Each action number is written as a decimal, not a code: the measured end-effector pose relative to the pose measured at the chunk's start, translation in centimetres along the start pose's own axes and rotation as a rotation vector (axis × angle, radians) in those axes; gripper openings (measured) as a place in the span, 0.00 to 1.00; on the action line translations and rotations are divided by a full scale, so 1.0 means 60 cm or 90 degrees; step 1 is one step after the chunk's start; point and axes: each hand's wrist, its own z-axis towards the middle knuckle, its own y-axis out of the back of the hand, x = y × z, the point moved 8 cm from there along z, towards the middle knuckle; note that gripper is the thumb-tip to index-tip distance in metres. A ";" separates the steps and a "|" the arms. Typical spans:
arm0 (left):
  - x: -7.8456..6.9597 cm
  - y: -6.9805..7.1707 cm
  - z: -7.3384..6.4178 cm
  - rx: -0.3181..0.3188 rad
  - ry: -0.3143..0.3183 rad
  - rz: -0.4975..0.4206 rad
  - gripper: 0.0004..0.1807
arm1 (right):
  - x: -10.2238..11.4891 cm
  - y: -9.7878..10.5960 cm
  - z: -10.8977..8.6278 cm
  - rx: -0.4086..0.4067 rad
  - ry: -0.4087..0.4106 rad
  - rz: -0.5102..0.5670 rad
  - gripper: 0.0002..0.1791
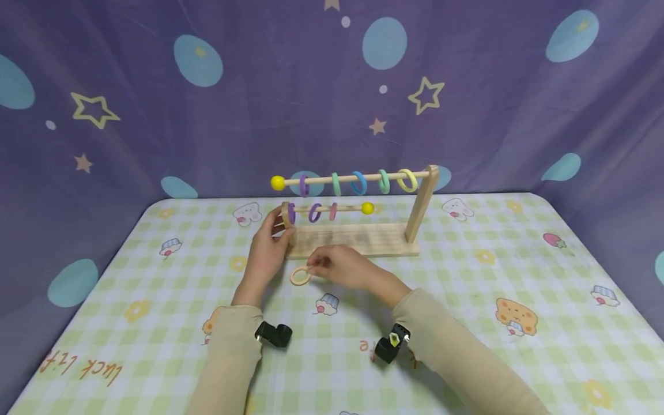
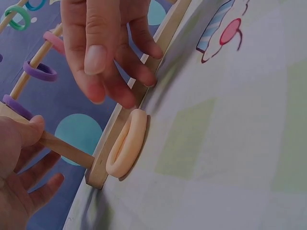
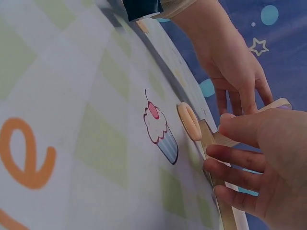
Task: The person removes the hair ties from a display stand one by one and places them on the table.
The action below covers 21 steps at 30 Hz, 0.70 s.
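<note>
A wooden ring rack (image 1: 358, 250) stands on the table, with two horizontal rods tipped by yellow balls. My left hand (image 1: 268, 245) grips its short left post (image 2: 67, 149), thumb on the near side and fingers behind. A plain peach-coloured ring (image 1: 300, 284) lies flat on the cloth just before the base. Over it hovers my right hand (image 1: 342, 266), fingers loosely bent and fingertips right at the ring's edge, none curled round it. Purple rings (image 1: 314, 213) and a pink ring (image 1: 334, 211) hang on the lower rod.
On the upper rod hang a purple ring (image 1: 304, 185), green rings, a blue ring (image 1: 359, 183) and a yellow ring (image 1: 407, 180). A checked cloth (image 1: 467, 357) with printed cartoons covers the table. Behind it hangs a purple curtain (image 1: 290, 115) with stars.
</note>
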 end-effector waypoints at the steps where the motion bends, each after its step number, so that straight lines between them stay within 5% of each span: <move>1: 0.000 0.000 0.000 0.001 0.001 0.000 0.30 | 0.000 0.001 -0.001 -0.003 -0.002 0.000 0.08; 21: -0.005 -0.001 0.000 0.002 0.005 -0.012 0.30 | -0.017 0.033 -0.012 -0.133 -0.018 0.061 0.08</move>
